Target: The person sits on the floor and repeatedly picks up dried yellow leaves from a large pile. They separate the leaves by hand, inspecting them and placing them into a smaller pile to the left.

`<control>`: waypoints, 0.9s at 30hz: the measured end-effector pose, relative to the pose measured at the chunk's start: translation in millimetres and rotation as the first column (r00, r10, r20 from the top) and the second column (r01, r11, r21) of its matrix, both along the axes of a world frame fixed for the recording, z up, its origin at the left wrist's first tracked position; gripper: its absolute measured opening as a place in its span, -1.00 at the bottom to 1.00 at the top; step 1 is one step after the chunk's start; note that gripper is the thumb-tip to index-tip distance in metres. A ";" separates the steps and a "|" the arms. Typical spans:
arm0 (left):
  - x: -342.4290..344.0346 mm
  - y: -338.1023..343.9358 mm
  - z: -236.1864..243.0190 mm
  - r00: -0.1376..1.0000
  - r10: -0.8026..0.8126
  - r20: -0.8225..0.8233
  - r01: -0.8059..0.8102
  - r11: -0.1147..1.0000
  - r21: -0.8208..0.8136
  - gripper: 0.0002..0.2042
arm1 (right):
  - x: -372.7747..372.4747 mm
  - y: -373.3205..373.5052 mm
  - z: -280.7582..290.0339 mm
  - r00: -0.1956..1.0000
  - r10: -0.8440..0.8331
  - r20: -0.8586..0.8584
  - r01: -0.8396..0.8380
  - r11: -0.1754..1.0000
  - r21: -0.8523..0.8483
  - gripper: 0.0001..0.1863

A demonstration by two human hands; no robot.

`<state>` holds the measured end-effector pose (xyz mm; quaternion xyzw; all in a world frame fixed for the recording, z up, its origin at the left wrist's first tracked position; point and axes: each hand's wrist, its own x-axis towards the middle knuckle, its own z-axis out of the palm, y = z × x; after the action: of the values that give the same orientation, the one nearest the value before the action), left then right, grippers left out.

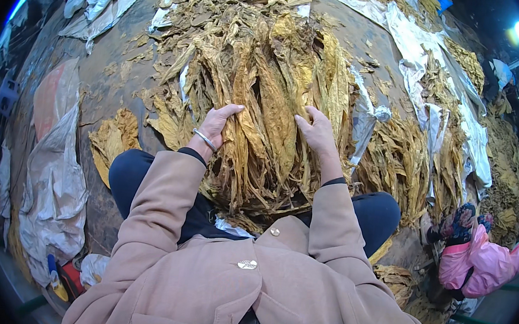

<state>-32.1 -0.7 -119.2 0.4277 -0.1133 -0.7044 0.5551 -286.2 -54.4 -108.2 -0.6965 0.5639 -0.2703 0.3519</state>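
One left hand (212, 125) and one right hand (318, 132) are touching mid-frame leaves (269, 116), can't tell if gripping, probably gathering, so next move's needing gentleness.

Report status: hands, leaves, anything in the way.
Left hand and right hand touching the yellow-brown leaves, grip unclear. Leaves wrinkled, in a loose heap. Nothing visibly blocking either hand; white sheeting beside the heap, on the right.

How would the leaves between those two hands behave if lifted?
The leaves look thin and wrinkled, so they are probably light for their bulk. Their crumpled, ragged edges suggest they may tear or crumble easily. They overlap as many separate pieces, so some would likely slip out.
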 end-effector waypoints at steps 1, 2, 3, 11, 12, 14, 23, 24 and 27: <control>-0.2 0.5 0.5 1.000 0.003 -0.001 -0.003 1.000 0.002 -0.92 | 1.8 1.4 0.7 0.999 0.033 -0.013 -0.033 0.999 0.010 -0.73; -0.1 0.9 0.7 1.000 0.005 -0.002 -0.005 1.000 0.004 -0.92 | 5.7 4.1 0.5 0.998 0.066 -0.025 -0.065 0.998 0.020 -0.75; -0.2 0.5 -0.8 1.000 0.004 0.010 -0.004 1.000 0.003 -0.92 | 9.6 7.4 0.2 0.995 0.096 -0.039 -0.095 0.995 0.030 -0.77; 5.9 -2.3 -13.5 0.999 -0.030 0.043 0.030 1.000 0.010 -0.87 | 17.9 7.9 -17.0 0.992 -0.122 -0.032 0.123 0.990 0.063 -0.62; 4.7 -3.3 -13.5 0.999 -0.030 0.041 0.030 1.000 0.008 -0.87 | 16.1 7.4 -20.6 0.995 -0.079 -0.065 0.086 0.989 0.117 -0.61; 2.4 -3.7 -12.4 0.998 -0.035 0.049 0.035 0.999 0.009 -0.88 | 12.4 7.4 -30.0 0.992 0.010 -0.122 0.018 0.974 0.227 -0.59; 3.0 -0.6 -5.0 0.999 -0.025 0.038 0.025 1.000 -0.005 -0.89 | 29.5 18.9 9.1 0.996 -0.054 0.074 0.073 0.958 -0.277 -0.94; 1.8 -0.6 -4.7 0.999 -0.020 0.039 0.020 1.000 -0.005 -0.89 | 33.2 21.6 14.8 1.000 0.006 0.024 0.004 0.917 -0.398 -0.93; -0.1 -1.8 -3.8 1.000 -0.021 0.002 0.021 1.000 0.011 -0.89 | 53.3 31.1 26.2 0.984 0.115 -0.134 -0.176 0.684 -0.708 -0.88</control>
<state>-32.2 -2.4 -123.1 0.4300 -0.1145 -0.7104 0.5453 -232.9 -23.3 -82.1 -0.8310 0.3704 -0.4120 0.0508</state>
